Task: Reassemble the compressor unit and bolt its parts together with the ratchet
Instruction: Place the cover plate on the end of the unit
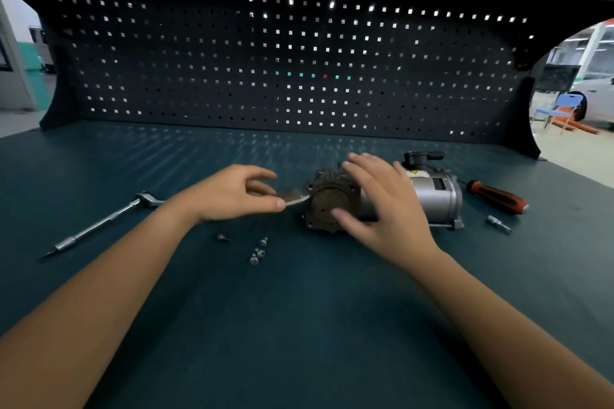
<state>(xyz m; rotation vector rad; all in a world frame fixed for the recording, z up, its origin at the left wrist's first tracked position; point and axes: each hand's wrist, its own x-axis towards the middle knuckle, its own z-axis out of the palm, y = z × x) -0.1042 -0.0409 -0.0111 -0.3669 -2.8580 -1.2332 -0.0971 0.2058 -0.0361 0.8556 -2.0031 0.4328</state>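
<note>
On the dark teal bench mat (pixel 299 309), a little past its middle toward one o'clock, the silver cylindrical metal compressor unit (pixel 438 195) lies on its side. Its dark, round end plate (pixel 327 200), ringed with bolt holes, faces the person and a little toward nine o'clock. The right hand (pixel 382 205) holds the unit at that end. Its fingers are spread and draped over the top of the housing, and its thumb lies on the lower rim of the plate's face. A black plastic fitting (pixel 423 157) stands up from the body at one o'clock of this hand.

At nine o'clock of the end plate, the left hand (pixel 232 195) pinches a thin grey flat piece (pixel 294 197) between thumb and forefinger, with the other fingers loosely curled above. The piece's far tip lies right at the plate's edge. Blur hides whether the two touch, and also what the piece is.

Farther out at nine o'clock lies the long chrome ratchet (pixel 109 219), its head near the left wrist and its slim end pointing to eight o'clock. At five o'clock of the left hand a small cluster of silver bolts (pixel 258 252) lies loose, with a single bolt (pixel 223 237) just apart at their ten o'clock. At three o'clock of the compressor unit lies a screwdriver with a red-and-black handle (pixel 495 197), and a short silver bit (pixel 498 224) lies near it at six o'clock. A black perforated pegboard (pixel 299 59) closes the bench at twelve o'clock.
</note>
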